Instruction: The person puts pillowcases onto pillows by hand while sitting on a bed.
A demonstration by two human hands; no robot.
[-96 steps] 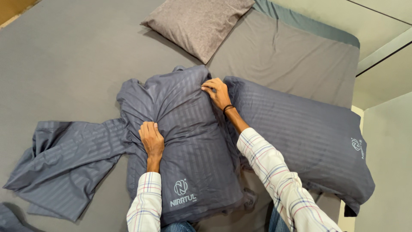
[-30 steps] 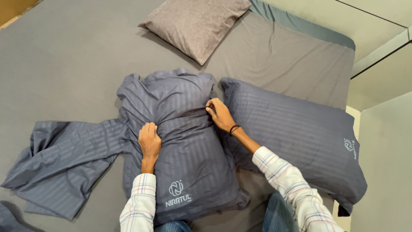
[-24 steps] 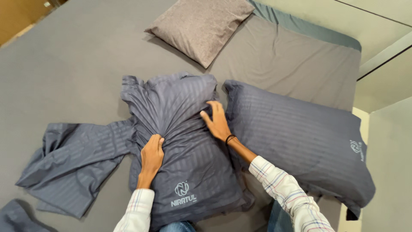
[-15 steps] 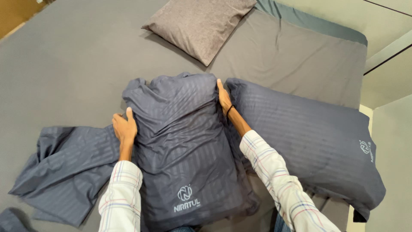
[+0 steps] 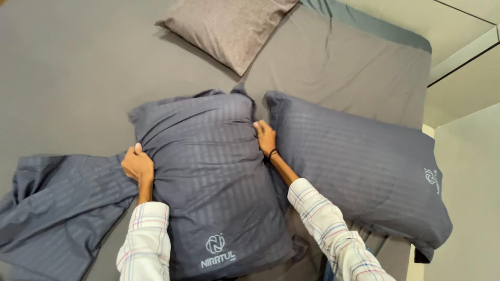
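At the lower left of the frame a loose, empty pillowcase (image 5: pixel 57 208) of striped blue-grey cloth is lying crumpled on the grey bed sheet (image 5: pixel 78 67), its right edge reaching under the cased pillow beside it. Just right of it, the left hand (image 5: pixel 137 165) is clenching the left edge of the middle pillow (image 5: pixel 208 177), fingers curled tight around the cloth, with a checked sleeve (image 5: pixel 146 242) running down to the bottom edge. That pillow, in a dark striped case with a white printed mark near its lower end, is lying at the centre of the frame, lengthwise toward the person, its far end bunched and wrinkled. At its right edge the right hand (image 5: pixel 265 137) is pressing into the seam between the two cased pillows and gripping the side of the middle one; a dark band is circling that wrist. Touching it on the right, a second cased pillow (image 5: pixel 359 161) is stretching toward the lower right corner. Above, at the top centre, a bare brown-grey pillow (image 5: pixel 224 26) is resting apart from the others. Pale flooring (image 5: pixel 463 78) is showing at the far right.
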